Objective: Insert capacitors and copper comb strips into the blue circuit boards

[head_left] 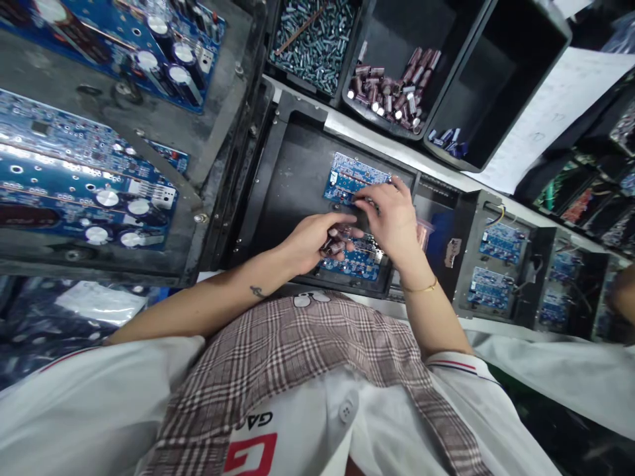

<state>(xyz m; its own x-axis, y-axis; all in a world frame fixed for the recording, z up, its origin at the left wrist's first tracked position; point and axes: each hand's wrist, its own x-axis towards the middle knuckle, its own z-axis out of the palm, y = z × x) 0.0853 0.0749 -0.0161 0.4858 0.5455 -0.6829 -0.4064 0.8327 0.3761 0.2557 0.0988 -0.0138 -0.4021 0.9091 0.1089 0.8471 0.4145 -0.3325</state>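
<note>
My left hand is curled around several brown cylindrical capacitors, low over the black tray. Beside it, my right hand reaches over the lower edge of the upper blue circuit board. Its thumb and fingers are pinched together there, and what lies between them is too small to make out. A second blue circuit board lies nearer to me in the same tray, partly covered by my left hand and the capacitors.
Bins of small greenish parts, brown capacitors and purple capacitors stand behind the tray. Larger populated boards sit in a frame at left. More trays with boards line the right, near another person's sleeve.
</note>
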